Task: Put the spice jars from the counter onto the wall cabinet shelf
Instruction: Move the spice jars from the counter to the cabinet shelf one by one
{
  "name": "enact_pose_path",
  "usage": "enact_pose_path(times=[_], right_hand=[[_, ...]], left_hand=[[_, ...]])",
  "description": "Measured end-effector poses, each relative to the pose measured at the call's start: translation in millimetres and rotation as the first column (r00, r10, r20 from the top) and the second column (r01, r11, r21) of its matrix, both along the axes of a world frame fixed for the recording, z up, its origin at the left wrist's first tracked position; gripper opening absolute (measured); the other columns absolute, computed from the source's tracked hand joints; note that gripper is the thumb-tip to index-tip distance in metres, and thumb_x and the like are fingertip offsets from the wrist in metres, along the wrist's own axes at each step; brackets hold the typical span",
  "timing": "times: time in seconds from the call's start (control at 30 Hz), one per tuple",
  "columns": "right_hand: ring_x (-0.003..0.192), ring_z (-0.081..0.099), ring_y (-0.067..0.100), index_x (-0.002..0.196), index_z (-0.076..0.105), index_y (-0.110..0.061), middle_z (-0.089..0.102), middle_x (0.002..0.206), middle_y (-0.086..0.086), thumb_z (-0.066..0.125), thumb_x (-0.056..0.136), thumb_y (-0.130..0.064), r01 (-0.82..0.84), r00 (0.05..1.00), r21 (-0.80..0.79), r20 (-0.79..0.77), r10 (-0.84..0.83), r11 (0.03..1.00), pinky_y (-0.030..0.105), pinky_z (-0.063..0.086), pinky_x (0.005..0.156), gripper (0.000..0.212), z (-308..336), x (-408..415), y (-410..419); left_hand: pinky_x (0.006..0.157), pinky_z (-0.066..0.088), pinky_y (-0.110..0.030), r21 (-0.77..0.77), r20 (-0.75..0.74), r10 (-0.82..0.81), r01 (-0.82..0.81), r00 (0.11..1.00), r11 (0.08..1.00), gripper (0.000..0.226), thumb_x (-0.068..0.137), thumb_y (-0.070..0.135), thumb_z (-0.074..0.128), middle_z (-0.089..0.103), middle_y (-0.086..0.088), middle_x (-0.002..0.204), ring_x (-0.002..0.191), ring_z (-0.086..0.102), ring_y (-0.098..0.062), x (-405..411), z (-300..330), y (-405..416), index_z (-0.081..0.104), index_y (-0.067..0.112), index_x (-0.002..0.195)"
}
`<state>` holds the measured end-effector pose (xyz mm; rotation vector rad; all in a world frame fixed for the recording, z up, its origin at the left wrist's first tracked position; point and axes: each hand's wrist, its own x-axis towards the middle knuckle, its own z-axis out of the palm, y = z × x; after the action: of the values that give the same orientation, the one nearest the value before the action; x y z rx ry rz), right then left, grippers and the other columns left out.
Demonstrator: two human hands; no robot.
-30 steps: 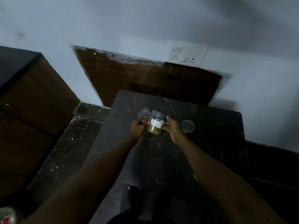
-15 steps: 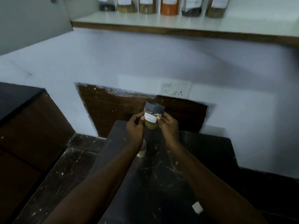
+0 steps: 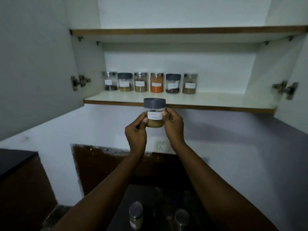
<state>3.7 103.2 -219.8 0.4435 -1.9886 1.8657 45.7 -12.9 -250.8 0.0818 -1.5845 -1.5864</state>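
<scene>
Head view: two jars (image 3: 136, 214) stand nearest me on the dark counter (image 3: 160, 197). Above, my left hand (image 3: 136, 135) and right hand (image 3: 174, 129) clasp a grey-lidded spice jar (image 3: 154, 112) just below the shelf (image 3: 183, 99), where six jars (image 3: 150, 82) line the back.

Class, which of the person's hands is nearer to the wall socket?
Right. The right hand is just above the socket; the left hand is further off, to its left.
</scene>
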Motion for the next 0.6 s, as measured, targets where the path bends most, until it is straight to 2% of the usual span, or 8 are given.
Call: enact_pose_path(times=[0.07, 0.17, 0.3, 0.37, 0.43, 0.47, 0.53, 0.6], right_hand=[[0.107, 0.067, 0.010, 0.127, 0.070, -0.020, 0.073, 0.117, -0.005, 0.051, 0.105, -0.027, 0.027, 0.999, -0.014, -0.038, -0.027, 1.000, 0.024, 0.057, 0.086, 0.030, 25, -4, 7], [0.091, 0.066, 0.007, 0.111, 0.072, -0.021, 0.074, 0.101, -0.005, 0.051, 0.104, -0.029, 0.048, 0.993, -0.034, -0.102, -0.051, 0.998, 0.024, 0.052, 0.074, 0.024, 58, -19, 18], [0.100, 0.065, 0.011, 0.123, 0.071, -0.022, 0.070, 0.109, -0.007, 0.051, 0.103, -0.024, 0.135, 0.985, -0.031, -0.104, -0.138, 0.990, 0.018, 0.053, 0.073, 0.029, 100, -47, 39], [0.108, 0.066, 0.018, 0.124, 0.069, -0.018, 0.071, 0.118, 0.000, 0.049, 0.101, -0.016, 0.151, 0.987, 0.011, -0.057, -0.150, 0.989, 0.029, 0.059, 0.087, 0.031, 115, -66, 51], [0.115, 0.066, 0.025, 0.125, 0.068, -0.014, 0.070, 0.125, 0.007, 0.048, 0.100, -0.015, 0.161, 0.987, 0.071, 0.012, -0.162, 0.984, 0.042, 0.057, 0.100, 0.032, 119, -86, 66], [0.116, 0.065, 0.028, 0.126, 0.066, -0.012, 0.069, 0.127, 0.010, 0.048, 0.099, -0.015, 0.172, 0.983, 0.105, 0.051, -0.178, 0.979, 0.045, 0.056, 0.102, 0.033, 118, -94, 73], [0.114, 0.065, 0.030, 0.126, 0.066, -0.010, 0.069, 0.127, 0.012, 0.050, 0.098, -0.015, 0.208, 0.968, 0.181, 0.106, -0.229, 0.961, 0.046, 0.056, 0.101, 0.033, 111, -110, 92], [0.114, 0.065, 0.031, 0.124, 0.066, -0.006, 0.068, 0.126, 0.014, 0.053, 0.095, -0.012, 0.239, 0.954, 0.266, 0.113, -0.277, 0.934, 0.045, 0.055, 0.101, 0.032, 104, -123, 113]], left_hand=[[0.103, 0.059, -0.026, -0.010, -0.054, -0.007, 0.006, 0.999, 1.000, 0.033, 0.097, 0.010, 0.066, 0.076, 0.014, 0.120, 0.114, 0.071, 0.002, -7, 26, 8, 0.074, 0.018, 0.128], [0.096, 0.058, -0.016, -0.061, -0.125, -0.027, 0.019, 0.992, 0.998, 0.032, 0.097, 0.010, 0.065, 0.077, 0.011, 0.119, 0.112, 0.071, 0.003, -24, 66, 19, 0.075, 0.020, 0.126], [0.093, 0.055, -0.009, -0.162, -0.105, -0.041, 0.023, 0.994, 0.986, 0.033, 0.095, 0.007, 0.065, 0.078, 0.003, 0.122, 0.113, 0.071, -0.006, -57, 113, 36, 0.077, 0.017, 0.124], [0.088, 0.050, -0.004, -0.238, -0.031, 0.008, -0.015, 0.999, 0.971, 0.031, 0.094, 0.006, 0.067, 0.078, -0.001, 0.121, 0.110, 0.071, -0.010, -77, 128, 48, 0.078, 0.014, 0.122], [0.095, 0.055, -0.017, -0.262, 0.080, 0.006, 0.015, 0.997, 0.965, 0.029, 0.094, 0.007, 0.068, 0.078, -0.007, 0.120, 0.110, 0.072, -0.018, -96, 137, 62, 0.078, 0.009, 0.121], [0.099, 0.057, -0.026, -0.266, 0.140, -0.003, 0.041, 0.990, 0.963, 0.028, 0.093, 0.007, 0.069, 0.078, -0.010, 0.119, 0.111, 0.073, -0.022, -105, 139, 68, 0.078, 0.007, 0.120], [0.101, 0.059, -0.036, -0.281, 0.245, -0.021, 0.092, 0.969, 0.955, 0.025, 0.091, 0.006, 0.073, 0.079, -0.015, 0.115, 0.109, 0.074, -0.027, -125, 139, 83, 0.079, 0.002, 0.115], [0.102, 0.058, -0.039, -0.281, 0.332, -0.050, 0.150, 0.942, 0.948, 0.026, 0.088, 0.007, 0.076, 0.078, -0.018, 0.115, 0.109, 0.074, -0.030, -144, 138, 97, 0.078, -0.002, 0.113]])
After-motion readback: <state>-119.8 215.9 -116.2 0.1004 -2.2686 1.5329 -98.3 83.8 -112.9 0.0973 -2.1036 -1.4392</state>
